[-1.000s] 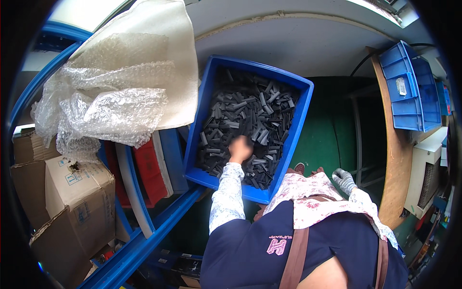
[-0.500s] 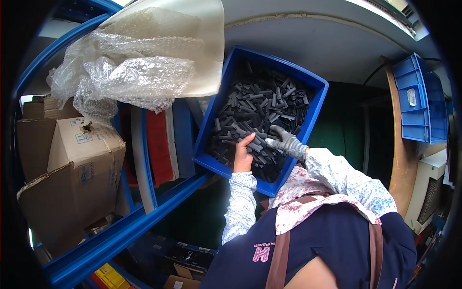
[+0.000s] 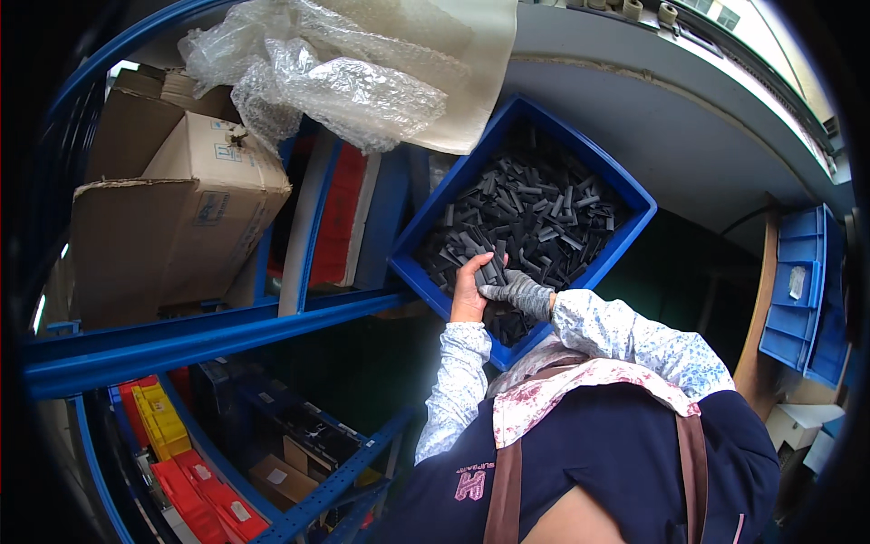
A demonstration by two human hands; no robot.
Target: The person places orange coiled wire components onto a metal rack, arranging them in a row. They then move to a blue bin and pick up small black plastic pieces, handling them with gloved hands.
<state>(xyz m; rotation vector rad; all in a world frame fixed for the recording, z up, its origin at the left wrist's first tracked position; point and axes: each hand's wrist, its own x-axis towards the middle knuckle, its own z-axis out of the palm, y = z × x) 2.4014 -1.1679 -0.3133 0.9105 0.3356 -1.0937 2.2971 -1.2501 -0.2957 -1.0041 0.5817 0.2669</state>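
A blue plastic bin holds a heap of short dark grey strips, some of which look tube-like. Over its near side, my bare left hand is closed around a small bunch of these strips, thumb laid along them. My right hand, in a grey knit glove, meets the left from the right. Its fingers are closed at the lower end of the same bunch and partly hide it. Both hands nearly touch.
Bubble wrap hangs at upper left above an open cardboard box. A blue shelf beam runs left of the bin. Red and yellow bins sit lower left. Blue trays stand at far right.
My right hand has drawn in closer to the left, and its fingers now close on the bunch. The whole view has turned and shifted, with the bin appearing farther right.
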